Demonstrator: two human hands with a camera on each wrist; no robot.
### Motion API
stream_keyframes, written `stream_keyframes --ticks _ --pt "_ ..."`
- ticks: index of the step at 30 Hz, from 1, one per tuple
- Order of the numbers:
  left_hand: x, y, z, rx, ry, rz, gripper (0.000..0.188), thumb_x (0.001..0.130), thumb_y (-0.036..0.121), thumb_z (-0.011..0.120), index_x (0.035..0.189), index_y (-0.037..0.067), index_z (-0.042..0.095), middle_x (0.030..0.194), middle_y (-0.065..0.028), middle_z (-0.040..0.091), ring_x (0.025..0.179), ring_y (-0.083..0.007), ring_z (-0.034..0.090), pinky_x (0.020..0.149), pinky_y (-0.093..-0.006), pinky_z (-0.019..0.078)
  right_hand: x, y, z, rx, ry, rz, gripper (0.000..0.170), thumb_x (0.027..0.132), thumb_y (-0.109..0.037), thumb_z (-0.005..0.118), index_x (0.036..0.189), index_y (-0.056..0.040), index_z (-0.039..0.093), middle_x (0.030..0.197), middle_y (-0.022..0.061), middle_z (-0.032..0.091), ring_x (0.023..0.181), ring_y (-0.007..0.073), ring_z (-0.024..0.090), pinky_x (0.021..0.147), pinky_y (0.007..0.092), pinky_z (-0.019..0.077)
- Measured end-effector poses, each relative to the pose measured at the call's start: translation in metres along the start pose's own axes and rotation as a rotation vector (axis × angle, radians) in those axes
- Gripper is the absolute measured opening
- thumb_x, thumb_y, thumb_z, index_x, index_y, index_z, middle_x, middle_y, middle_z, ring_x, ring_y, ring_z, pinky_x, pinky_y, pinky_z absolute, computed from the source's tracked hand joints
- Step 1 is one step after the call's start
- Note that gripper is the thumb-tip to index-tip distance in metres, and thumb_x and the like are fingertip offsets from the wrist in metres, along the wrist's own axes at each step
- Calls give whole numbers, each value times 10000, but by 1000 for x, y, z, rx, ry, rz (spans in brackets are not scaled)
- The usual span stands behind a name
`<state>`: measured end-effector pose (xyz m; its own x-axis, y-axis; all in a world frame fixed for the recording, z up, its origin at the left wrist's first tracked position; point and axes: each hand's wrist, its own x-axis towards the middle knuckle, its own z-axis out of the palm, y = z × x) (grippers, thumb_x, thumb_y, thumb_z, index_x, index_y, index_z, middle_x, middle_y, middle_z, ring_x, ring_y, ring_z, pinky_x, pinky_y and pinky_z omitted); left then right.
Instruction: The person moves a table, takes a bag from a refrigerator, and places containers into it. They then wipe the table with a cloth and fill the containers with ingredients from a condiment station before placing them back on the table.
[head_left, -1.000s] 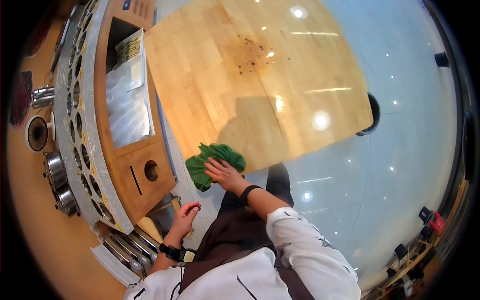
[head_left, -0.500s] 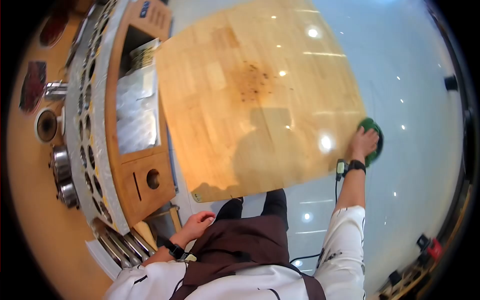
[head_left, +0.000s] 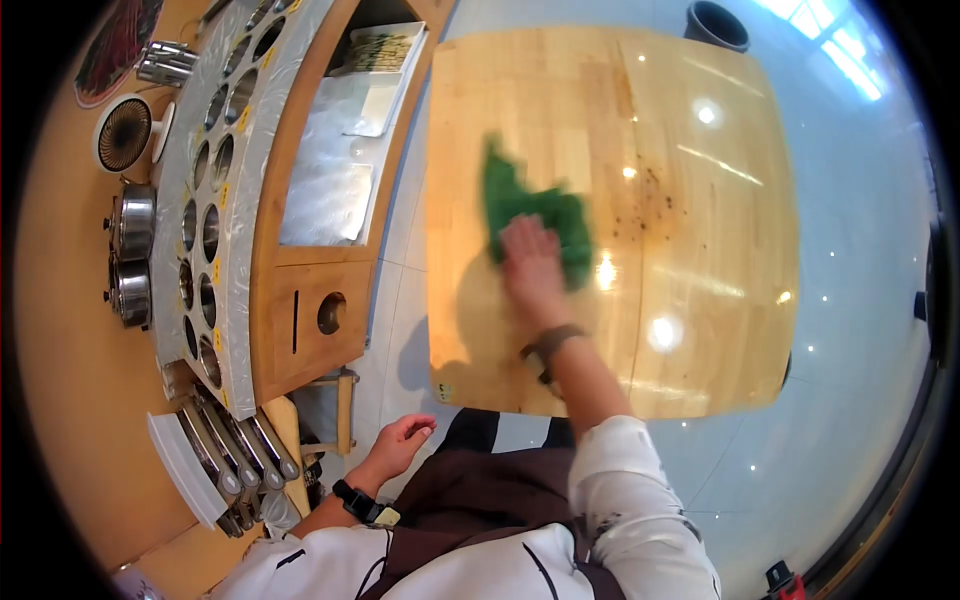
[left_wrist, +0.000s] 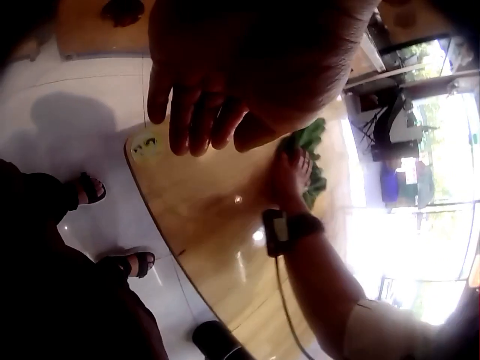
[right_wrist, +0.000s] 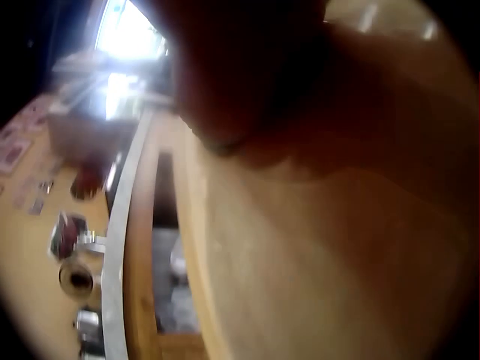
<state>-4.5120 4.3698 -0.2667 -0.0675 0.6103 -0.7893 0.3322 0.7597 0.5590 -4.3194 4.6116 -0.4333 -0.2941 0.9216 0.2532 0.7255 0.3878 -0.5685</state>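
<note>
A green cloth, bunched and blurred, lies on the left half of the wooden table. My right hand presses down on it with fingers stretched out over the fabric. In the left wrist view the same cloth shows beneath that hand. Small dark specks are scattered on the table to the right of the cloth. My left hand hangs off the table's near side, fingers loosely curled around nothing. The right wrist view is dark and blurred, and the cloth is hidden there.
Left of the table stands a counter with round metal wells and an open compartment holding white trays. Metal pots and a small fan sit beyond. A dark bin stands past the far edge.
My right hand swept the cloth from the near left corner to the right edge, then back across to the left half. The head view has turned. My left hand stays low and idle.
</note>
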Motion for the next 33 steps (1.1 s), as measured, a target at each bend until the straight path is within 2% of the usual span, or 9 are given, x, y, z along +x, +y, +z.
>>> stream_keyframes --ticks 5,12,16,18,19,20,26,29,33 --pt "-17 -29 -57 -82 106 37 209 870 78 521 1055 -13 552 971 -82 619 904 -131 576 814 -251 449 -71 -101 82 262 -290 -431 391 734 -133 486 1111 -39 537 1353 107 370 1291 253 275 1056 417 203" --pt "-7 -7 -77 -88 265 16 198 861 59 522 1034 -33 551 954 -90 618 913 -154 579 830 -268 449 -47 -72 74 192 -321 -668 389 736 -195 506 1105 -76 533 1347 87 373 1285 256 280 1053 439 214" --pt "10 25 -34 -58 252 -18 189 865 48 514 1036 -22 555 956 -76 618 900 -140 576 835 -261 437 48 3 23 189 -278 -251 407 756 -209 517 1142 -80 498 1336 117 374 1270 287 300 1022 484 239" --pt "21 49 -12 15 194 -51 238 845 83 550 1062 -16 542 999 -98 601 935 -170 566 837 -278 431 87 80 -5 -58 -2 -112 462 714 -180 569 1156 -77 480 1303 144 399 1237 337 330 993 503 268" --pt "30 57 -2 186 179 -20 295 824 106 575 1089 -14 522 1041 -118 577 979 -194 546 852 -293 420 106 115 -43 36 84 171 434 708 -163 582 1126 -83 495 1292 147 406 1237 334 323 988 508 263" --pt "41 63 9 354 163 14 357 803 128 599 1117 -12 501 1083 -138 553 1023 -218 525 867 -307 409 112 147 -97 -88 30 194 399 734 -205 581 1111 -93 514 1275 135 420 1215 331 341 989 503 257" --pt "145 90 23 587 181 280 637 713 187 669 1232 -18 361 1236 -202 403 1164 -328 387 976 -395 322 -27 309 -222 -603 320 726 479 786 -316 564 1214 -126 463 1360 111 344 1269 313 257 994 489 192" --pt "190 108 25 717 187 334 821 673 240 713 1303 -7 248 1321 -244 274 1246 -371 258 1024 -415 265 -118 300 -248 -777 263 931 484 848 -312 483 1223 -9 440 1359 153 335 1269 324 254 1009 456 200" --pt "246 164 34 921 327 258 958 677 430 684 1352 3 156 1385 -253 163 1303 -373 144 1045 -451 202 -181 290 -234 -932 184 1215 556 885 -387 411 1291 -12 359 1376 165 303 1266 333 260 1020 457 216"
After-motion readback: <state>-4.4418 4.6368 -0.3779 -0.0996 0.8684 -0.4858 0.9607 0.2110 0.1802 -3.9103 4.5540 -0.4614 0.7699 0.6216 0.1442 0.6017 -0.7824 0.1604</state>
